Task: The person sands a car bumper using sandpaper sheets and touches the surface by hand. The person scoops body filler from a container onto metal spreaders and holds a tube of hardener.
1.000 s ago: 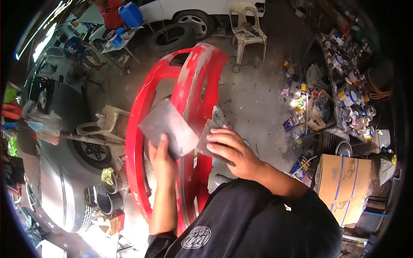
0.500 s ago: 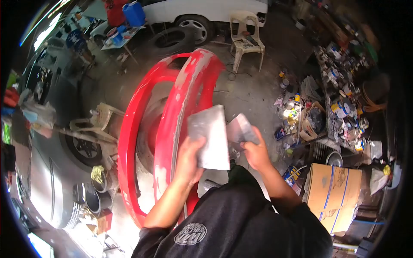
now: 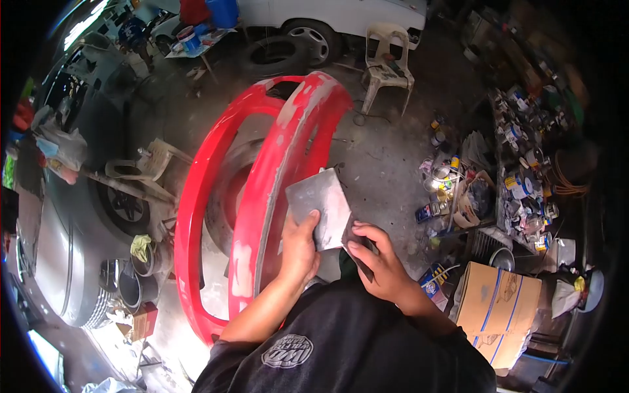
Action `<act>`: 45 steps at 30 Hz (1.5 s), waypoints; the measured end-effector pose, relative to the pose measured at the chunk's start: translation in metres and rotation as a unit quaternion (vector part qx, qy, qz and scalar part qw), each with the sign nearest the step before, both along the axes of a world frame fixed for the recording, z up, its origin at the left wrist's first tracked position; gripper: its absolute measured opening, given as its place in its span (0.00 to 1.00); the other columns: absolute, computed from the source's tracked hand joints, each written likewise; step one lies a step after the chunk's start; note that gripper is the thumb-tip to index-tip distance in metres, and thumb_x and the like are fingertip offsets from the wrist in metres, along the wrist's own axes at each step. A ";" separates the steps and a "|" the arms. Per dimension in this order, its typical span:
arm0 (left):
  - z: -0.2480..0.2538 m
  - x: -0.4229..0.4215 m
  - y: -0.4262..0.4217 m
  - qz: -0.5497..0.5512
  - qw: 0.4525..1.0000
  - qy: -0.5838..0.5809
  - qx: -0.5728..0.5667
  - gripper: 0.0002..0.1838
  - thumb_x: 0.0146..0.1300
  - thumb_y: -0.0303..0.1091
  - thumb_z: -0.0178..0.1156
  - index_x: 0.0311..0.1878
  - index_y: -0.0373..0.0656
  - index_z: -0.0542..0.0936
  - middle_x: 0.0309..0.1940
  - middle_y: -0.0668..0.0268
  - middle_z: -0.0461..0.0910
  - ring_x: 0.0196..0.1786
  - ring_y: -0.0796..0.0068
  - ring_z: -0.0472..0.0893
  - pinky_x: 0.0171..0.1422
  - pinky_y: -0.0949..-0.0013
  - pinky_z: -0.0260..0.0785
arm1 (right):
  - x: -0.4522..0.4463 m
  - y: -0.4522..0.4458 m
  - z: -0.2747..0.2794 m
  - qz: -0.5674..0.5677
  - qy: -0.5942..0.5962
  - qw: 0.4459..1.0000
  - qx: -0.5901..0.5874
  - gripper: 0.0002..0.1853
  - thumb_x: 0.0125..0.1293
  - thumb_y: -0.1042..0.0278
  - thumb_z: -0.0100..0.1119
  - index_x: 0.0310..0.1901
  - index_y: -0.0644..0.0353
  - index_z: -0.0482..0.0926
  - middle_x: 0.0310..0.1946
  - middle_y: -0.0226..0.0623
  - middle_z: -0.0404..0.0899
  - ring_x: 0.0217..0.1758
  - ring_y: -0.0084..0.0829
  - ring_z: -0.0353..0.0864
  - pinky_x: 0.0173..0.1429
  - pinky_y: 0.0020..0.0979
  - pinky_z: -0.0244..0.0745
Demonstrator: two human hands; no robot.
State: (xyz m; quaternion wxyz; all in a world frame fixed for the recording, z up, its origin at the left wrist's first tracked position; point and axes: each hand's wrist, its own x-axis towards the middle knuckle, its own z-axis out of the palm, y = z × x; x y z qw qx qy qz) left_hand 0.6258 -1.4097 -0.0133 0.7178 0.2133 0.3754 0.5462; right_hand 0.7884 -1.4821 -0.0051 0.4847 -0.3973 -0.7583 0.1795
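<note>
The flat, four-cornered grey plate with a whitish smear on its face [image 3: 321, 203] is held up in front of the person's black shirt [image 3: 341, 334], a little to the right of the nearer part of the bumper.

Leftmost from where I stand, a cream plastic chair [image 3: 157, 158] stands beside the long, curved red bumper with pale patches [image 3: 262, 203], and both are much as they were half a second ago. Next, the plate has turned: it stood nearly upright then, and now it leans with a corner pointing up. Farther right, the smaller dark-grey flat piece [image 3: 354, 237], which showed its broad face just apart from the plate, now looks almost edge-on at the plate's lower right edge; I can't tell whether they touch.

As for the grip, the left hand [image 3: 301, 249] pinches the plate, thumb laid flat on the smeared face and fingers behind. The right hand [image 3: 381, 262], closer to the left one than before, holds the dark piece, two fingertips pressed on its outer side, the thumb hidden from me. Past it, on the right, sits a brown cardboard box with blue straps [image 3: 491, 304].
</note>
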 end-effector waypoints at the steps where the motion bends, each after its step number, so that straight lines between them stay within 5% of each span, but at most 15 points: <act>1: 0.001 -0.005 0.000 -0.006 1.000 -0.005 0.005 0.19 0.70 0.26 0.53 0.63 0.34 0.69 0.54 0.57 0.79 0.56 0.67 0.80 0.62 0.62 0.72 | 0.004 0.002 -0.010 -0.010 -0.028 0.999 -0.039 0.33 0.55 0.90 0.56 0.62 0.51 0.75 0.62 0.45 0.69 0.68 0.47 0.69 0.71 0.42 0.66; 4: 0.015 -0.031 0.003 0.015 1.000 0.011 0.017 0.18 0.70 0.26 0.53 0.62 0.35 0.70 0.54 0.58 0.79 0.53 0.67 0.81 0.61 0.63 0.74 | 0.028 0.014 -0.024 -0.066 -0.184 0.974 -0.116 0.32 0.55 0.89 0.52 0.59 0.45 0.80 0.59 0.41 0.71 0.67 0.46 0.70 0.70 0.41 0.68; 9: 0.031 -0.052 -0.008 -0.045 0.936 0.310 0.161 0.17 0.73 0.31 0.56 0.61 0.35 0.72 0.49 0.65 0.79 0.50 0.78 0.77 0.57 0.72 0.70 | 0.021 0.033 0.010 -0.089 -0.218 0.972 -0.003 0.31 0.54 0.81 0.57 0.61 0.46 0.78 0.58 0.38 0.72 0.66 0.43 0.70 0.74 0.49 0.61; 12: 0.030 -0.050 -0.012 0.038 0.884 0.416 0.210 0.18 0.73 0.32 0.56 0.62 0.34 0.71 0.50 0.63 0.79 0.52 0.75 0.77 0.59 0.71 0.69 | -0.008 0.040 -0.008 0.014 -0.216 0.976 0.007 0.30 0.56 0.80 0.58 0.62 0.46 0.78 0.58 0.37 0.72 0.66 0.40 0.71 0.75 0.53 0.57; 16: 0.034 -0.097 0.008 0.242 0.909 0.274 0.203 0.26 0.72 0.40 0.58 0.66 0.33 0.68 0.58 0.56 0.76 0.57 0.67 0.77 0.65 0.63 0.69 | -0.025 0.042 -0.038 0.108 -0.047 0.983 -0.139 0.28 0.59 0.87 0.50 0.62 0.54 0.76 0.57 0.42 0.72 0.66 0.42 0.71 0.71 0.40 0.64; 20: 0.015 -0.161 0.020 0.184 0.962 0.139 0.147 0.28 0.70 0.38 0.60 0.68 0.36 0.67 0.60 0.58 0.75 0.59 0.62 0.78 0.66 0.58 0.69 | -0.055 0.087 -0.076 -0.001 0.235 0.933 -0.271 0.28 0.60 0.89 0.44 0.64 0.64 0.70 0.59 0.48 0.71 0.66 0.44 0.70 0.71 0.37 0.64; 25: -0.034 -0.203 0.014 0.125 0.984 0.068 0.105 0.28 0.68 0.35 0.60 0.69 0.39 0.68 0.59 0.60 0.78 0.61 0.63 0.78 0.68 0.57 0.69 | -0.087 0.137 -0.095 -0.037 0.160 0.979 -0.119 0.30 0.59 0.89 0.43 0.65 0.62 0.67 0.61 0.49 0.67 0.69 0.50 0.67 0.72 0.38 0.64; 34: -0.052 -0.217 -0.006 0.100 0.991 0.033 0.088 0.24 0.68 0.31 0.61 0.66 0.40 0.72 0.57 0.60 0.81 0.57 0.63 0.82 0.63 0.58 0.75 | -0.094 0.178 -0.105 -0.080 0.115 0.985 -0.098 0.33 0.58 0.89 0.43 0.67 0.59 0.67 0.60 0.50 0.67 0.65 0.52 0.69 0.67 0.42 0.68; 40: -0.043 -0.208 -0.007 0.101 0.987 0.092 0.079 0.28 0.67 0.34 0.62 0.68 0.38 0.67 0.55 0.60 0.79 0.55 0.64 0.81 0.61 0.59 0.75 | -0.132 0.112 -0.135 -0.077 0.060 0.993 -0.065 0.34 0.59 0.89 0.47 0.69 0.57 0.65 0.64 0.53 0.63 0.67 0.56 0.67 0.70 0.45 0.67; 45: -0.051 -0.217 -0.005 0.094 0.988 0.099 0.077 0.28 0.68 0.34 0.61 0.68 0.38 0.67 0.55 0.60 0.79 0.55 0.64 0.81 0.61 0.58 0.75 | -0.113 0.094 -0.129 -0.054 0.066 0.985 -0.147 0.34 0.59 0.90 0.46 0.69 0.58 0.65 0.65 0.53 0.63 0.70 0.55 0.65 0.71 0.44 0.66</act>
